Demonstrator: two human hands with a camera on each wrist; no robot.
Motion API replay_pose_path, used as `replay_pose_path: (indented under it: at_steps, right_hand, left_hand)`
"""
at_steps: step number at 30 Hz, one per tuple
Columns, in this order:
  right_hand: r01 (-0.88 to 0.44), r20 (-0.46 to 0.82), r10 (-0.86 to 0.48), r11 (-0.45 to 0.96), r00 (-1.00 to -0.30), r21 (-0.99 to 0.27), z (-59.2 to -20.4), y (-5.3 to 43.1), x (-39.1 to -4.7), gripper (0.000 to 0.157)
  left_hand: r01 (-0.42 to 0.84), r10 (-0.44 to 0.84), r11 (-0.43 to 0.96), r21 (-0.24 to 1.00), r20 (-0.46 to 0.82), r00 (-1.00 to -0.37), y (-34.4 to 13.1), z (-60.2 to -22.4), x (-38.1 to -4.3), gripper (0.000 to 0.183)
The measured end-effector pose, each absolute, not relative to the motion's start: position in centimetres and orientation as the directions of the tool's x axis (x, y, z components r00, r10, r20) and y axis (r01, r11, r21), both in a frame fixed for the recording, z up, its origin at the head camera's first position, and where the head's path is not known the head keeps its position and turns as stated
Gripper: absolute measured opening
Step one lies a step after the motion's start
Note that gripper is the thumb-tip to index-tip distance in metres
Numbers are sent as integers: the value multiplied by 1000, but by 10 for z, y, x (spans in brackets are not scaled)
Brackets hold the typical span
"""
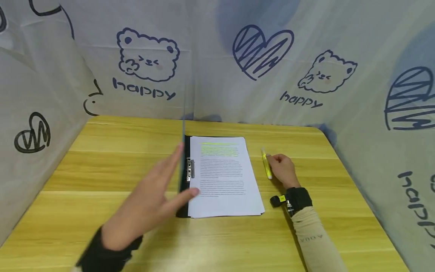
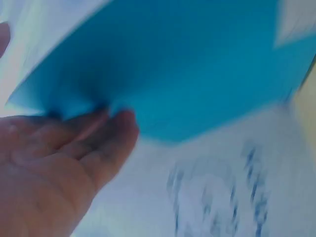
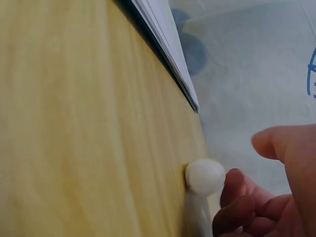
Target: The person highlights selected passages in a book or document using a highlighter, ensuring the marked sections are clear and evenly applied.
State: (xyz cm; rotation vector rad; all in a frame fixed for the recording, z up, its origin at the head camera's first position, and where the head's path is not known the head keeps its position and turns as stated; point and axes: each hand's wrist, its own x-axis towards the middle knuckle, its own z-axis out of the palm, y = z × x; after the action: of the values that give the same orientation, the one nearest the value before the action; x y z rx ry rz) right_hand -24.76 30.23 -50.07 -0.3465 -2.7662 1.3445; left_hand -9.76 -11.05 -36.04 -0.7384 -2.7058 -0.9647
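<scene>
A clipboard folder lies on the table with a stack of printed paper (image 1: 221, 204) under its metal clip (image 1: 188, 172). Yellow highlighting covers the top lines of the sheet. The folder's blue cover (image 2: 197, 64) stands raised along the left side, seen nearly edge-on in the head view. My left hand (image 1: 146, 200), fingers extended and thumb spread, is against the cover's left face. To the right of the paper lies a yellow highlighter (image 1: 267, 166), its white end (image 3: 205, 177) showing in the right wrist view. My right hand (image 1: 284, 170) rests beside it, fingers loosely bent, thumb apart from them.
The wooden table (image 1: 112, 151) extends on both sides of the folder. Printed cloth (image 1: 210, 94) hangs behind it and along both sides. Straps with small devices (image 1: 295, 198) sit on the wrists.
</scene>
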Motion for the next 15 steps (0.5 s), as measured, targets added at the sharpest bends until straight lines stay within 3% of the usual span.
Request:
replay_pose_path:
  at_steps: [2,5,11,13,15]
  right_hand:
    - [175,-41,236,581,-971,-795,-501,304,-248,61]
    - [150,-17,236,558,-972,-817,-502,305,-248,64]
    - [92,-9,136,622,-991,-778,-504,301,-245,54]
    - [56,1,83,692,-997,-720,-502,298,-243,46]
    - [3,24,25,755,-999,-656,-496,294,-239,38]
  left_hand:
    - [560,495,677,478,267,-827,-81,-386,-100,91]
    - [558,541,762,329,149,-827,-51,-424,-101,81]
    - [524,532,840,-143,28,-846,-20,-479,-89,67]
    - [515,532,831,-211,29,-846,-17,-485,-87,68]
    - [514,530,834,-204,34,-847,-17,-486,-86,69]
